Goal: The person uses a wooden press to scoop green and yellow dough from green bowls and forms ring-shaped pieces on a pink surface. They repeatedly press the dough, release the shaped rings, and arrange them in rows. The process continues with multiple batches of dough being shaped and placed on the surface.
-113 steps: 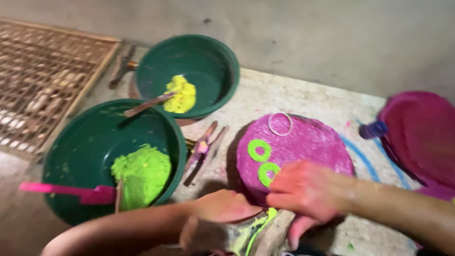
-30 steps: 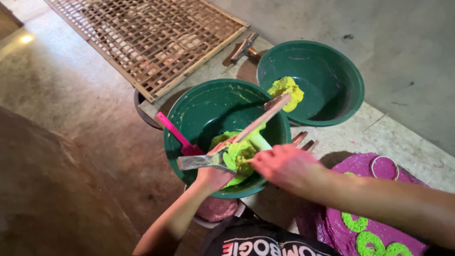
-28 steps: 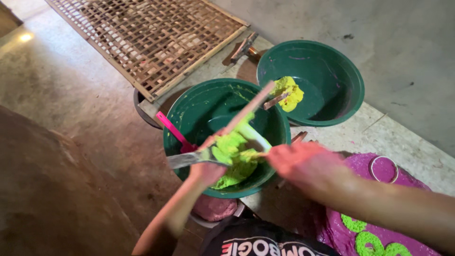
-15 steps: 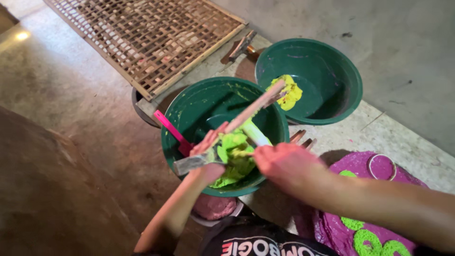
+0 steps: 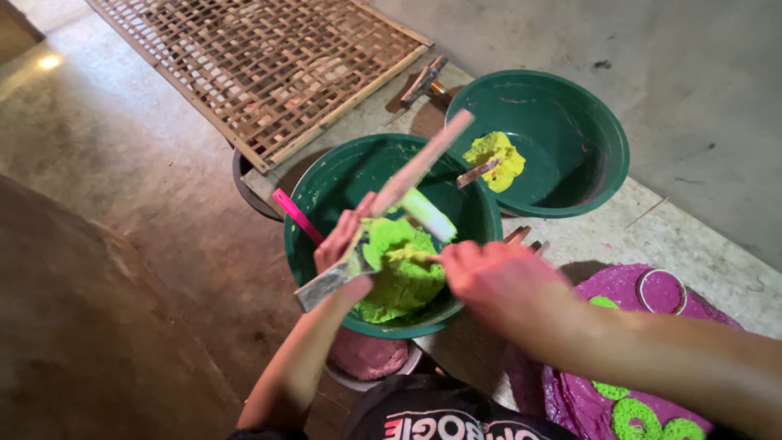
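Note:
My left hand point(image 5: 346, 248) grips a long flat scraper point(image 5: 391, 204) tilted over the near green bowl point(image 5: 326, 183). A lump of bright green paste point(image 5: 399, 269) sits on the scraper and in the bowl beneath it. My right hand point(image 5: 489, 281) is closed on a thin stick whose tip pokes into the paste; most of the stick is hidden. A pink tool point(image 5: 295, 215) leans on the bowl's left rim.
A second green bowl point(image 5: 586, 138) at the back right holds yellow paste point(image 5: 493, 155) and a wooden stick. A woven bamboo tray point(image 5: 252, 73) lies at the back left. A purple disc point(image 5: 652, 383) with green rings lies at the right. A pink lump point(image 5: 366, 354) sits under the near bowl.
The scraper has tipped and shifted over the near bowl while my right hand worked the green paste on it. Earlier both hands were at the purple disc.

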